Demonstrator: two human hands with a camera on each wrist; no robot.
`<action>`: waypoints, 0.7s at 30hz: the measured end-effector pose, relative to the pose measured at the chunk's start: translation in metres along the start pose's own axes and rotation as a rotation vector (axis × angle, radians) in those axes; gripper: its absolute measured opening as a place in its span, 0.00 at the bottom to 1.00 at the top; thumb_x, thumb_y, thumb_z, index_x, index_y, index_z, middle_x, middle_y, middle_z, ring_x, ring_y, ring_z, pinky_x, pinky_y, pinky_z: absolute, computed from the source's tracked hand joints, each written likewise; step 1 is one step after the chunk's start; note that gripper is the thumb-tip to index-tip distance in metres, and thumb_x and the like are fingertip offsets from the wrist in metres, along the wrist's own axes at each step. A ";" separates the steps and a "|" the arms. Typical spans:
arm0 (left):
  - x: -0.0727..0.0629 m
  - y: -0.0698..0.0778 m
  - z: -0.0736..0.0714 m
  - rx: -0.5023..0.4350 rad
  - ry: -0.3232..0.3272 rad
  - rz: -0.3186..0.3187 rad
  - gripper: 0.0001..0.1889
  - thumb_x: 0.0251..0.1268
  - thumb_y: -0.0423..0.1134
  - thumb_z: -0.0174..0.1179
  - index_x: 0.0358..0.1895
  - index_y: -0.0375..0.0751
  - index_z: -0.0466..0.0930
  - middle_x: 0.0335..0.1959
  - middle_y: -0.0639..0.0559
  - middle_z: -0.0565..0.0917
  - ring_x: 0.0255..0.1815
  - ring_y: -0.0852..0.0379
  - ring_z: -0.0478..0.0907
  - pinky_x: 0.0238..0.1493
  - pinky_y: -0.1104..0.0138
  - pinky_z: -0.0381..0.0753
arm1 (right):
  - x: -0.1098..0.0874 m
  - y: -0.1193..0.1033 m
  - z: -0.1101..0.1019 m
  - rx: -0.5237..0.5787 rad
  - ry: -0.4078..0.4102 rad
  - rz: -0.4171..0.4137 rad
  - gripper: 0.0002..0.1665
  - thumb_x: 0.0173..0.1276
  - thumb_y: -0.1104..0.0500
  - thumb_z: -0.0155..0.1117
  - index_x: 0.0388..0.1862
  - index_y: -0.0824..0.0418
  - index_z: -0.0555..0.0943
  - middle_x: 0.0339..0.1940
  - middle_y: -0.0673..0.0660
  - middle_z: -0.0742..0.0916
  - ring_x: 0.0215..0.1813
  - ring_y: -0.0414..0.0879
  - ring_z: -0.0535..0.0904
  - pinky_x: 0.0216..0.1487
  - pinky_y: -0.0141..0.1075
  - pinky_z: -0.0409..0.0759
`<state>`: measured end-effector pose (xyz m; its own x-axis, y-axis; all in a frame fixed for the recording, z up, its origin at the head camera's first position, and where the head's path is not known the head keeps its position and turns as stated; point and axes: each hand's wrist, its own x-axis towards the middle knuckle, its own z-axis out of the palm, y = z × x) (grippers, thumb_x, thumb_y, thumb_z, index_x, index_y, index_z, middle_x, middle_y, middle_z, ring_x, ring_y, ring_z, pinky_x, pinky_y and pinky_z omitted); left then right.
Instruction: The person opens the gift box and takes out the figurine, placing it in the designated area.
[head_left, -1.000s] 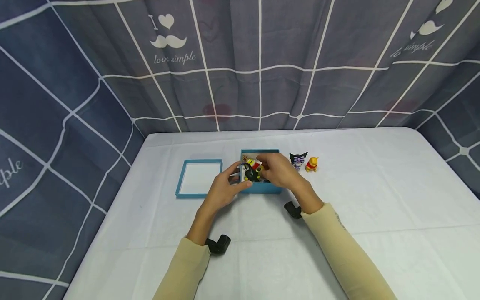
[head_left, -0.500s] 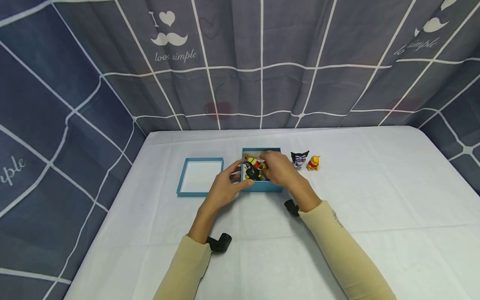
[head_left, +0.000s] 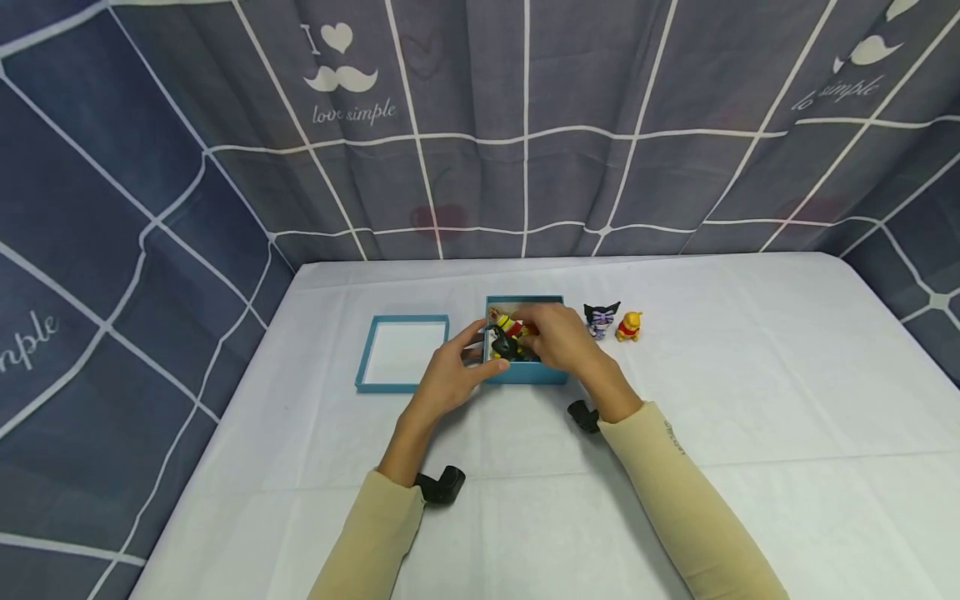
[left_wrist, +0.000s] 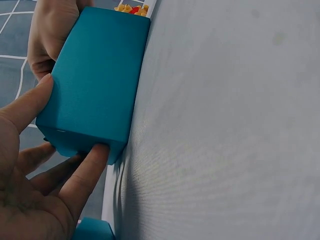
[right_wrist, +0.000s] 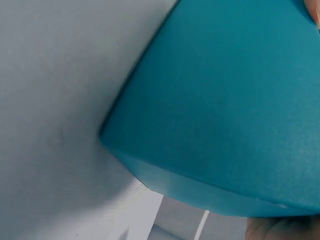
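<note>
Backdrop: dark grey fabric curtain, white grid lines, behind a white cloth-covered table.
Box: teal, rectangular, card-like box, open-topped, on the table; inside, a black-and-yellow toy figure among others.
Left hand: thumb and fairly straight fingers pressed about the box's near left corner.
Right hand: over and into the box; fingertips hidden, cannot tell whether they grip anything.
Lid: shallow teal lid with white interior, off, left of the box.
Progress (judged): box uncovered; purple-and-white, black-eared figure and yellow bear figure in red outside, right of it; others remain inside.
Views: only head shows contents; left wrist shows a fingertip on the box's end wall; right wrist, no figures.
</note>
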<state>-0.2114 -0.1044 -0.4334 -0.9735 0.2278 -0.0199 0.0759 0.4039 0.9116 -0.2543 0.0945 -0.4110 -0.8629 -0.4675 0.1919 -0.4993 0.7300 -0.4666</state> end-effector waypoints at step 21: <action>0.001 0.002 -0.001 0.027 -0.001 0.000 0.40 0.63 0.46 0.69 0.76 0.47 0.61 0.67 0.44 0.72 0.63 0.48 0.75 0.52 0.56 0.80 | -0.002 0.005 0.001 0.053 0.061 0.017 0.03 0.65 0.65 0.70 0.35 0.65 0.87 0.34 0.56 0.85 0.34 0.49 0.79 0.40 0.44 0.78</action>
<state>-0.2120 -0.1040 -0.4313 -0.9733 0.2288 -0.0201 0.0819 0.4275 0.9003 -0.2550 0.0985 -0.4151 -0.8753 -0.4227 0.2350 -0.4809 0.7095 -0.5151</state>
